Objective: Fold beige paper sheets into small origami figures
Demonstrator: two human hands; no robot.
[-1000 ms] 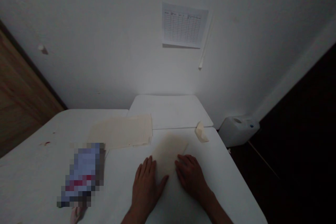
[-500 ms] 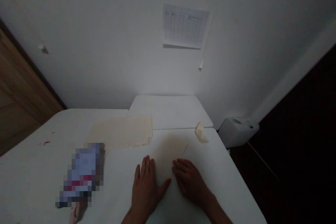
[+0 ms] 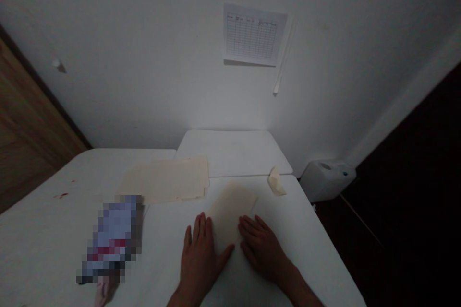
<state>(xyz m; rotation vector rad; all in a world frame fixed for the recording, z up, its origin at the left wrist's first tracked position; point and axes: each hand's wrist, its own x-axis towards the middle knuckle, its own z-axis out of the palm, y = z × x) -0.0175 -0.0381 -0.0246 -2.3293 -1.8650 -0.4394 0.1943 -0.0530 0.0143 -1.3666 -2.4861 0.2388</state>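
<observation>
A cream-coloured sheet of paper (image 3: pixel 232 208) lies slantwise on the white table (image 3: pixel 302 254), its near end between my hands. My left hand (image 3: pixel 201 256) rests flat along the sheet's left edge, fingers stretched forward and thumb pointing right toward the near end. On the other side, my right hand (image 3: pixel 264 249) lies with its fingers extended at the sheet's right edge. Neither hand grips anything. Up the table to the left is a flat stack of similar cream sheets (image 3: pixel 169 180). A small folded cream paper piece (image 3: pixel 275 183) stands near the table's right edge.
A blurred-out bluish pack (image 3: pixel 117 235) lies at the left, with pinkish material (image 3: pixel 103 292) below it. A white plastic canister (image 3: pixel 326 180) stands beyond the right edge. A printed chart (image 3: pixel 254 36) hangs on the wall, with a white strip (image 3: pixel 283 69) beside it.
My right hand has shifted slightly to the right, its fingers a little more spread along the sheet's edge. My left hand and the sheet look almost unmoved.
</observation>
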